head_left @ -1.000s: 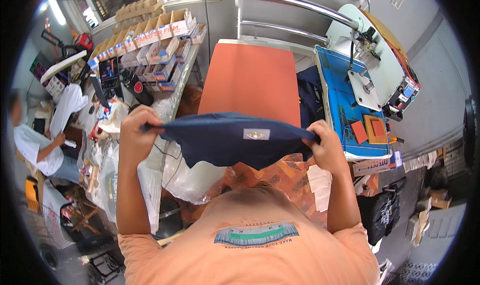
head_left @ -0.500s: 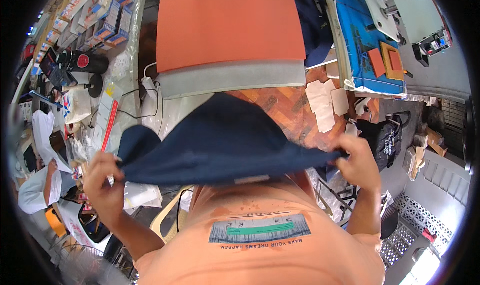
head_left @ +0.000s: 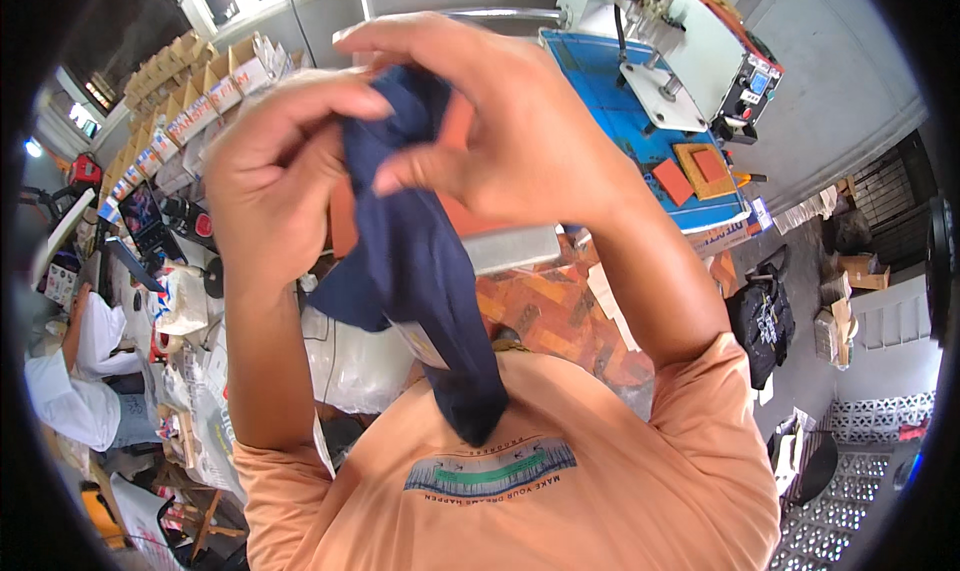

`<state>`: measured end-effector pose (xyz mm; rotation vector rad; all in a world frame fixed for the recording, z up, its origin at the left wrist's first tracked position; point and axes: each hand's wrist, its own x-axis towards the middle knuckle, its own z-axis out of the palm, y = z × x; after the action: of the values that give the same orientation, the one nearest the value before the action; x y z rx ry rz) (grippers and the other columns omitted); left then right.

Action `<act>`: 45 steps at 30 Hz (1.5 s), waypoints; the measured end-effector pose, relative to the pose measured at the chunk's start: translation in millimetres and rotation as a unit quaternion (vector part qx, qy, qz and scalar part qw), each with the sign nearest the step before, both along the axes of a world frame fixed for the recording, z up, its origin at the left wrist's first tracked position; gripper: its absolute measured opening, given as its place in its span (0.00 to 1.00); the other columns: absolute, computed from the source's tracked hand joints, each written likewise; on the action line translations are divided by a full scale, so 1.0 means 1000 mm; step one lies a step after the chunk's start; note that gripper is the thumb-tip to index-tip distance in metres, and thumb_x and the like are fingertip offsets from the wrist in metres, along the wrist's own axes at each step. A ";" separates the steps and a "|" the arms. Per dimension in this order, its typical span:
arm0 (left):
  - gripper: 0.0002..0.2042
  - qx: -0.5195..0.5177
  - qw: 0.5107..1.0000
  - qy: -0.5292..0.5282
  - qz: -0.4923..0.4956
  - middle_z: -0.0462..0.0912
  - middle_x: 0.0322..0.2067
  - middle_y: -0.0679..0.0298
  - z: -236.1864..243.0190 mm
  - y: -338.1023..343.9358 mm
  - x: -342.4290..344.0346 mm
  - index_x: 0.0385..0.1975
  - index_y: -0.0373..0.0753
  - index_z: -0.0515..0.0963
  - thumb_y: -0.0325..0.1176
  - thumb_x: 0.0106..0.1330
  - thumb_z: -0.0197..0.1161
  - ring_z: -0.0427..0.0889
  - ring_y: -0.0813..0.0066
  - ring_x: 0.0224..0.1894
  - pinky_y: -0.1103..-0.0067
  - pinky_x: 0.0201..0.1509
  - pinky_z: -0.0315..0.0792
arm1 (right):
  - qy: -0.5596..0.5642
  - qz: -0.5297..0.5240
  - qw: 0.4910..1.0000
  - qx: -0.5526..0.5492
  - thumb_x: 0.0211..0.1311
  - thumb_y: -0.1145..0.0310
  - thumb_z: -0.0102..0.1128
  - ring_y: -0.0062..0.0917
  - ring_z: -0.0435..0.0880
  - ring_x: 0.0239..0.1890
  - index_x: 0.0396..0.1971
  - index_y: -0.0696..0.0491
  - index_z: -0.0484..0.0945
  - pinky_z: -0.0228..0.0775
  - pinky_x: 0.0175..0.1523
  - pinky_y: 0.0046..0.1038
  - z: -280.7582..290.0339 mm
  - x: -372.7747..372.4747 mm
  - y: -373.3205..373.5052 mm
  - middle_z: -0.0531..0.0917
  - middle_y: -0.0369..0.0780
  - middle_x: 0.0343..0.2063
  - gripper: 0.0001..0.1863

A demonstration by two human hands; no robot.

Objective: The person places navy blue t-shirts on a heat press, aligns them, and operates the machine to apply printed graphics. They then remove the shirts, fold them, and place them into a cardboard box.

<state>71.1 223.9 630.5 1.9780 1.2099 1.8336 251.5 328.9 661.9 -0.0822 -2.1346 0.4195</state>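
A navy cloth point(head_left: 430, 261) hangs bunched in front of my chest, raised high between both hands. It bears a small pale label point(head_left: 420, 344), and its lower end reaches down over my orange shirt point(head_left: 560, 411). My left hand point(head_left: 275, 176) pinches the upper part between thumb and fingers. My right hand point(head_left: 530, 121) curls round the same upper end from the other side, its thumb lying across the cloth and its index finger arched over the top. Motion blurs the fingertips of my right hand. Whatever lies behind the bunched top is hidden.
Beyond my hands, a pad with an orange top and grey edge point(head_left: 515, 250) is mostly covered. A blue table point(head_left: 590, 91) with a press machine point(head_left: 665, 96) stands at the far right. Cartons point(head_left: 200, 96) and cluttered goods line the left. Cardboard pieces point(head_left: 610, 301) lie on the wooden floor.
Both hands have risen and come together from wide apart. The navy cloth, stretched sideways before, now hangs bunched and lengthwise. My view has tilted up, showing windows at the far left.
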 end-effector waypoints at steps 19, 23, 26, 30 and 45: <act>0.24 0.028 0.871 0.200 0.448 0.74 0.48 0.50 -0.125 -0.068 0.056 0.51 0.37 0.73 0.31 0.55 0.73 0.72 0.50 0.53 0.57 0.61 0.61 | 0.093 -0.065 0.978 -0.175 0.60 0.68 0.60 0.25 0.79 0.29 0.35 0.60 0.82 0.70 0.38 0.29 0.149 -0.050 -0.041 0.84 0.44 0.26 0.10; 0.13 -0.061 0.926 0.006 0.372 0.81 0.43 0.55 -0.125 -0.081 -0.006 0.44 0.35 0.78 0.24 0.59 0.64 0.80 0.62 0.48 0.69 0.57 0.72 | 0.119 -0.093 0.975 -0.161 0.60 0.68 0.62 0.21 0.79 0.29 0.34 0.58 0.82 0.69 0.38 0.26 0.161 -0.026 -0.026 0.84 0.39 0.26 0.08; 0.11 -0.020 0.921 -0.052 0.385 0.85 0.42 0.62 -0.086 -0.112 -0.058 0.46 0.33 0.83 0.23 0.64 0.66 0.82 0.72 0.47 0.75 0.56 0.74 | 0.109 -0.136 0.975 -0.134 0.60 0.71 0.66 0.18 0.82 0.36 0.35 0.55 0.84 0.71 0.44 0.23 0.154 0.023 0.026 0.85 0.33 0.30 0.06; 0.08 0.031 0.937 -0.125 0.324 0.83 0.37 0.69 -0.019 -0.141 -0.087 0.49 0.36 0.77 0.27 0.73 0.63 0.78 0.85 0.39 0.86 0.47 0.70 | 0.006 -0.135 0.975 -0.173 0.57 0.76 0.60 0.16 0.78 0.37 0.33 0.57 0.80 0.67 0.47 0.19 0.129 0.067 0.039 0.82 0.32 0.31 0.04; 0.07 -0.039 0.961 0.120 0.246 0.86 0.29 0.58 -0.009 -0.144 -0.078 0.32 0.32 0.83 0.17 0.53 0.68 0.84 0.69 0.32 0.76 0.39 0.76 | -0.174 -0.132 0.926 -0.308 0.47 0.91 0.67 0.20 0.82 0.39 0.34 0.58 0.82 0.74 0.46 0.22 0.015 0.197 0.034 0.85 0.36 0.35 0.15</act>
<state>-6.5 79.7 621.8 2.0318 1.9641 1.7300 448.9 362.5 676.4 -0.8502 -2.2080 0.9566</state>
